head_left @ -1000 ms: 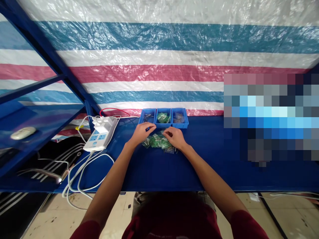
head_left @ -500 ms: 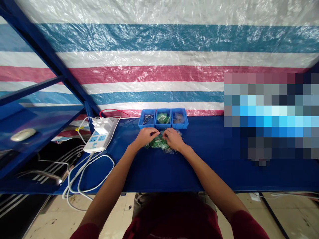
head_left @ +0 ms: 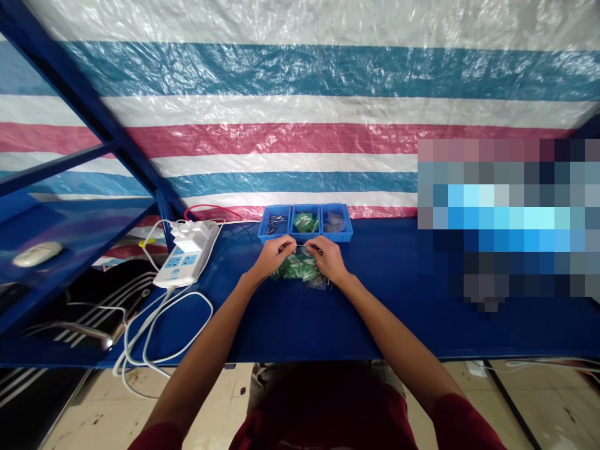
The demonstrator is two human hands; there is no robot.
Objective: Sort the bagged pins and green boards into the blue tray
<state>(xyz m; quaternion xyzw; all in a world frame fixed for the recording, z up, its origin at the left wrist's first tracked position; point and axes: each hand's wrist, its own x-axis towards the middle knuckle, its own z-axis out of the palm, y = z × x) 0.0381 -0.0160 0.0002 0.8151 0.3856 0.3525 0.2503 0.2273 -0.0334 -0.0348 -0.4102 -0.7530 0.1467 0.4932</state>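
My left hand (head_left: pixel 276 255) is closed in a pinch over a loose pile, and my right hand (head_left: pixel 329 256) pinches opposite it. A thin pale rod-like piece (head_left: pixel 302 245) spans the gap between the two sets of fingertips; its exact kind is too small to make out. Beneath the hands lies a heap of small green plastic packets (head_left: pixel 300 269), with clear packets (head_left: pixel 319 283) and thin metal bits at its right edge. Just behind stand three blue bins: the left bin (head_left: pixel 270 237) has dark metal pins, the middle bin (head_left: pixel 305 237) green packets, the right bin (head_left: pixel 338 237) greyish clear packets.
On the left of the blue table (head_left: pixel 300 325), a white power strip (head_left: pixel 182 269) carries plugged-in adapters, and its looped cable (head_left: pixel 150 337) hangs over the front edge. A blue metal frame (head_left: pixel 103 119) rises there. Striped sheeting (head_left: pixel 281 137) backs the table. The right side is partly pixelated.
My fingertips have shifted slightly up and away from the pile, and the thin pale piece now shows between them. The bins stay in place; the view has shifted a little.
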